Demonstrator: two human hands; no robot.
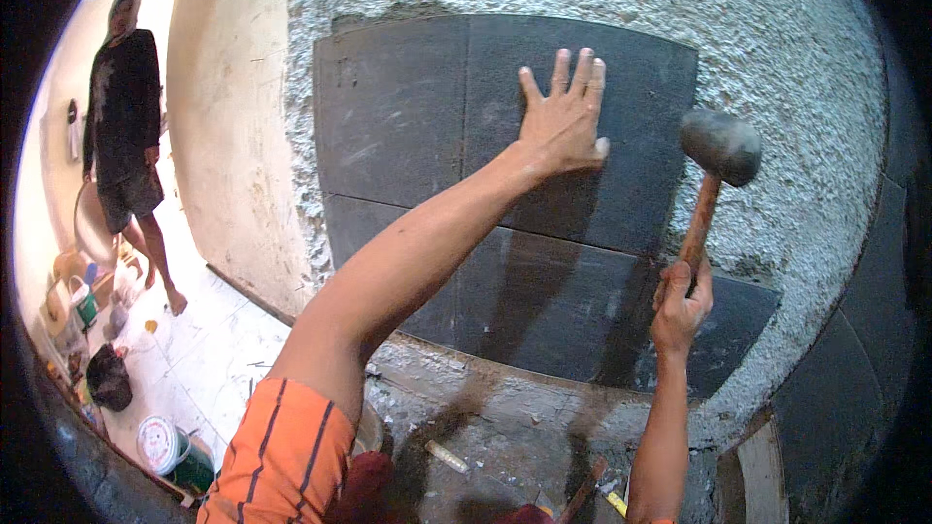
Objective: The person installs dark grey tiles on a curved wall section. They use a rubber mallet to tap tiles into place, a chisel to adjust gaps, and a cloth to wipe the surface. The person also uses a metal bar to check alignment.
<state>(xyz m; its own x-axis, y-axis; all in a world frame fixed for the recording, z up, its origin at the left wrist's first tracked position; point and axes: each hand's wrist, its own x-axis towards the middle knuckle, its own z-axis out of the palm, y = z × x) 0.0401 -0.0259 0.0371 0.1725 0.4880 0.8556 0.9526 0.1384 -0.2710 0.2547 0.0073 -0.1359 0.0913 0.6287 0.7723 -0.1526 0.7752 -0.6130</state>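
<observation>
My left hand [565, 116] lies flat with spread fingers on the upper right dark grey wall tile [641, 87]. Wrapped round the wooden handle of a rubber mallet [720, 147], my right hand [682, 306] holds it upright, its black head just right of that tile's edge. Another dark tile [388, 116] adjoins on the left, with more tiles [558, 306] in the row below. Thin joints run between them. Whether the mallet head touches the wall cannot be told.
Rough, chipped plaster [796, 68] surrounds the tiles. At the left a person [126, 126] in dark clothes walks on a white tiled floor [209, 330]. A lidded bucket [175, 451], a black bag [109, 376] and other items stand there. Dark tiles [835, 398] cover the right side.
</observation>
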